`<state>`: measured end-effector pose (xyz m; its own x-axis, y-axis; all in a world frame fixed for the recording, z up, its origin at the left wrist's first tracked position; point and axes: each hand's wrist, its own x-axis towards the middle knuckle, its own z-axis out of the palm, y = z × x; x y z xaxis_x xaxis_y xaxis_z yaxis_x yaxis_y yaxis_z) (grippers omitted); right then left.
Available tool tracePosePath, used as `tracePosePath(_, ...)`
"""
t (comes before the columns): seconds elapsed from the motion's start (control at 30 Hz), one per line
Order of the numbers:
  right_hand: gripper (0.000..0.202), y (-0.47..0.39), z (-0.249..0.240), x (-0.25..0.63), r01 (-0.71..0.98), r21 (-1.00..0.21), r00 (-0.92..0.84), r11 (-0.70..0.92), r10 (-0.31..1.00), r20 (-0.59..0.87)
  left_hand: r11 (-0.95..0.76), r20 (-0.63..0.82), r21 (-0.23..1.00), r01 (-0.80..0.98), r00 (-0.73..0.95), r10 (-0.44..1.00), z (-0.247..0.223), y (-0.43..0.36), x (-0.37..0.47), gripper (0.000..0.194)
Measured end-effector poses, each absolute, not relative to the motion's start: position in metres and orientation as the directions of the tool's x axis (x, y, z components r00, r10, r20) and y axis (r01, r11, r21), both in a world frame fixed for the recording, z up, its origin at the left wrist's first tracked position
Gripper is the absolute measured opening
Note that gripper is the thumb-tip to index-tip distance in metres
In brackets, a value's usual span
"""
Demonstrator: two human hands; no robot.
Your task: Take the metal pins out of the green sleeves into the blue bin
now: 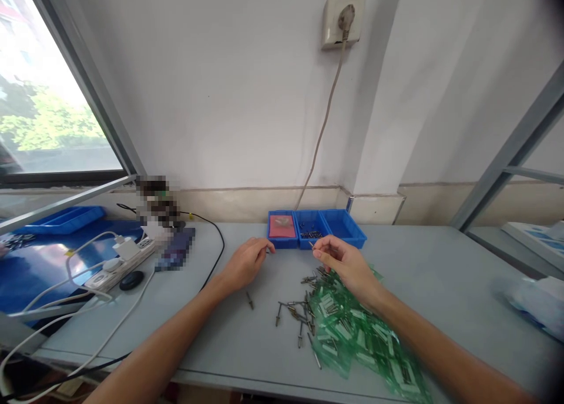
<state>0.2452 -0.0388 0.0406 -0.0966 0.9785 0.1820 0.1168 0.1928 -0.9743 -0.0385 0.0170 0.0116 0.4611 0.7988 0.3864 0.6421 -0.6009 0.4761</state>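
Metal pins (298, 315), loose pile: seven o'clock of right hand (342, 263), which pinches a slim piece (312, 245); four o'clock of left hand (247, 259), half-curled, any hold unclear.

You are at what looks like a small-parts workshop bench: blue compartment trays (343, 228) sit on a gray worktop (440, 286), with loose metal pieces (294, 313) and green plastic packets (370, 339) on your side of the trays, a power strip (141, 252) left of them and a wall socket (331, 28) above them.
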Motion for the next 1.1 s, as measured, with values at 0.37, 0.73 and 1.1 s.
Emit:
tracePosePath(0.37, 0.035, -0.032, 0.028, 0.248, -0.114, -0.988, -0.21, 0.105, 0.969, 0.127, -0.611, 0.386, 0.452, 0.65, 0.475, 0.791, 0.0, 0.021, -0.039, 0.029)
tracePosePath(0.73, 0.034, -0.035, 0.032, 0.246, -0.095, -0.991, -0.171, 0.09, 0.98, 0.106, -0.606, 0.364, 0.383, 0.697, 0.489, 0.792, -0.002, 0.021, -0.038, 0.027)
tracePosePath(1.1, 0.016, -0.036, 0.031, 0.246, 0.333, -0.861, -0.109, 0.385, 0.923, 0.37, -0.663, 0.388, 0.337, 0.669, 0.543, 0.745, -0.003, 0.023, -0.038, 0.025)
